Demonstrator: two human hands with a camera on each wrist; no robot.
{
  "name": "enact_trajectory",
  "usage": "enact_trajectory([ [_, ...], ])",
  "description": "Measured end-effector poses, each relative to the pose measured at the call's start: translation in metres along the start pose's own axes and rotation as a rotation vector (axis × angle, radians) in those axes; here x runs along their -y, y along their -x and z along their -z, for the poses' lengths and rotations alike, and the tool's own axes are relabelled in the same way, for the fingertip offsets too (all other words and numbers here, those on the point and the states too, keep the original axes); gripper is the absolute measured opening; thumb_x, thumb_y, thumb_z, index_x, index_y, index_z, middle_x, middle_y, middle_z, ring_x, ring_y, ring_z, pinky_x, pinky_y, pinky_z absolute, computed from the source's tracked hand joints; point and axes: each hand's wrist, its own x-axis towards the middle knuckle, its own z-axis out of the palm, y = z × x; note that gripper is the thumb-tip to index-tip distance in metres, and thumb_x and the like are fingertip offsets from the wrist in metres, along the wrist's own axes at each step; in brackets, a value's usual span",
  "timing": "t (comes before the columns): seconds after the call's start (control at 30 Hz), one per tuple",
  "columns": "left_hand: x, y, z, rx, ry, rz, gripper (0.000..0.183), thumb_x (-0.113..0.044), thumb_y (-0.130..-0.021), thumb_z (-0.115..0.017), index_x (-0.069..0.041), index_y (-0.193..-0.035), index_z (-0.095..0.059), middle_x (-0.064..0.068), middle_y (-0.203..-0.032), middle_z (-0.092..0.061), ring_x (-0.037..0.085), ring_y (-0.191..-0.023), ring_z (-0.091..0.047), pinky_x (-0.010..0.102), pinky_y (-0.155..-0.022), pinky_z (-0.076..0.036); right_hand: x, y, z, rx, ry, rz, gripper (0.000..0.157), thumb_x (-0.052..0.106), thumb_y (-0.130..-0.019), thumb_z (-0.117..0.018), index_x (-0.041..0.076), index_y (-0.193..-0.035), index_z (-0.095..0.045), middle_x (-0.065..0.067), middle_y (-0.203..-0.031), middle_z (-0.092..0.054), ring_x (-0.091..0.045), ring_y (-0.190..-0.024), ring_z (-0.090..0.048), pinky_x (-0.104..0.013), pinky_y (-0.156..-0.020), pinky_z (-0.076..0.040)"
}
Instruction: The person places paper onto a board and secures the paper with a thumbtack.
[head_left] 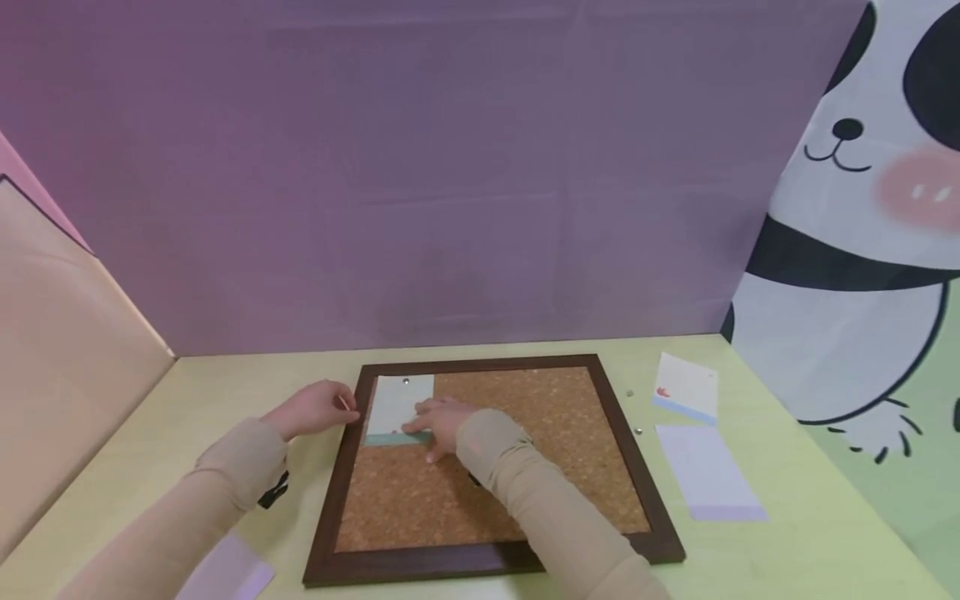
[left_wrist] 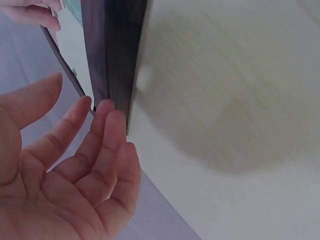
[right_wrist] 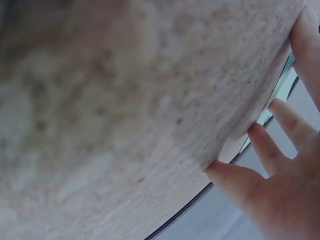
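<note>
A cork board with a dark brown wooden frame lies on the table. In its far left corner is a white note card with a green lower band, a small silver pushpin near its top edge. My right hand rests fingertips on the card's lower right part and the cork beside it; the right wrist view shows those fingers spread. Along the frame's left side, my left hand touches the outer edge with loosely bent fingertips. Nothing lies in the left palm in the left wrist view.
Right of the board lie a white card with a blue band, a lilac card and two small pins, one a silver pushpin. Another lilac card sits at the near left, partly under the left sleeve. A purple backdrop stands behind the table.
</note>
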Motion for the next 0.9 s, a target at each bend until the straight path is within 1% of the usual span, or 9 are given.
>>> enact_trajectory([
  [0.07,0.001,0.002,-0.001,0.01,0.01,0.003,0.015,-0.013,-0.087,-0.065,0.001,-0.09,-0.062,0.009,-0.082,-0.065,0.017,-0.072,-0.057,0.031,-0.063,-0.047,-0.001,0.0,0.0,-0.002,0.001,0.004,0.062,0.028,-0.081,-0.07,0.034,-0.138,-0.047,0.005,-0.155,-0.029,-0.023,-0.143,-0.024,-0.039,-0.115,-0.024],
  [0.2,0.006,0.006,-0.003,0.028,0.021,-0.02,0.013,-0.011,-0.086,-0.066,0.001,-0.087,-0.063,0.007,-0.078,-0.065,0.014,-0.07,-0.056,0.03,-0.062,-0.047,-0.001,0.0,-0.001,-0.004,0.004,0.01,0.062,0.029,-0.081,-0.07,0.034,-0.138,-0.047,0.005,-0.154,-0.029,-0.022,-0.142,-0.025,-0.038,-0.115,-0.025],
  [0.3,0.008,0.009,-0.003,0.04,0.034,-0.033,0.013,-0.011,-0.085,-0.067,0.001,-0.089,-0.063,0.007,-0.08,-0.066,0.014,-0.072,-0.059,0.031,-0.064,-0.048,-0.002,0.0,-0.001,-0.003,0.003,0.01,0.062,0.029,-0.081,-0.07,0.034,-0.138,-0.047,0.005,-0.154,-0.029,-0.022,-0.142,-0.025,-0.038,-0.115,-0.025],
  [0.37,0.009,0.012,-0.003,0.052,0.048,-0.026,0.013,-0.011,-0.085,-0.067,0.001,-0.09,-0.063,0.007,-0.081,-0.067,0.015,-0.074,-0.061,0.032,-0.066,-0.049,-0.002,-0.001,-0.001,-0.005,0.003,0.009,0.062,0.029,-0.081,-0.07,0.034,-0.138,-0.047,0.005,-0.154,-0.029,-0.022,-0.142,-0.025,-0.038,-0.115,-0.026],
  [0.47,0.01,0.016,-0.002,0.062,0.055,-0.033,0.015,-0.01,-0.085,-0.067,0.003,-0.091,-0.062,0.008,-0.082,-0.068,0.016,-0.076,-0.062,0.032,-0.066,-0.05,-0.002,0.0,-0.001,-0.008,0.005,0.01,0.062,0.029,-0.081,-0.07,0.034,-0.138,-0.047,0.005,-0.154,-0.029,-0.022,-0.142,-0.025,-0.038,-0.115,-0.026],
  [0.67,0.014,0.022,-0.004,0.077,0.075,-0.039,0.018,-0.008,-0.082,-0.07,0.004,-0.091,-0.062,0.009,-0.083,-0.066,0.014,-0.076,-0.059,0.03,-0.067,-0.049,0.0,0.001,0.0,0.0,0.004,-0.003,0.062,0.03,-0.081,-0.07,0.035,-0.138,-0.047,0.006,-0.154,-0.029,-0.021,-0.143,-0.024,-0.038,-0.115,-0.025],
  [0.77,0.016,0.025,-0.006,0.08,0.081,-0.039,0.018,-0.008,-0.079,-0.072,0.003,-0.09,-0.062,0.008,-0.082,-0.065,0.013,-0.074,-0.057,0.029,-0.066,-0.047,0.001,0.003,0.002,0.005,-0.014,-0.007,0.061,0.029,-0.081,-0.07,0.034,-0.138,-0.047,0.005,-0.154,-0.029,-0.022,-0.143,-0.024,-0.038,-0.115,-0.025],
  [0.87,0.016,0.026,-0.007,0.078,0.063,-0.061,0.018,-0.008,-0.079,-0.073,0.003,-0.088,-0.062,0.008,-0.08,-0.065,0.013,-0.072,-0.057,0.028,-0.064,-0.047,0.002,0.005,0.004,0.005,-0.018,-0.008,0.061,0.028,-0.081,-0.07,0.034,-0.138,-0.047,0.005,-0.154,-0.029,-0.022,-0.143,-0.024,-0.037,-0.115,-0.025],
  [0.9,0.016,0.026,-0.007,0.076,0.061,-0.059,0.018,-0.008,-0.078,-0.073,0.003,-0.088,-0.062,0.008,-0.08,-0.065,0.013,-0.073,-0.057,0.029,-0.065,-0.047,0.002,0.006,0.005,0.004,-0.02,-0.011,0.061,0.028,-0.081,-0.07,0.034,-0.138,-0.047,0.005,-0.154,-0.029,-0.022,-0.143,-0.024,-0.038,-0.115,-0.025],
])
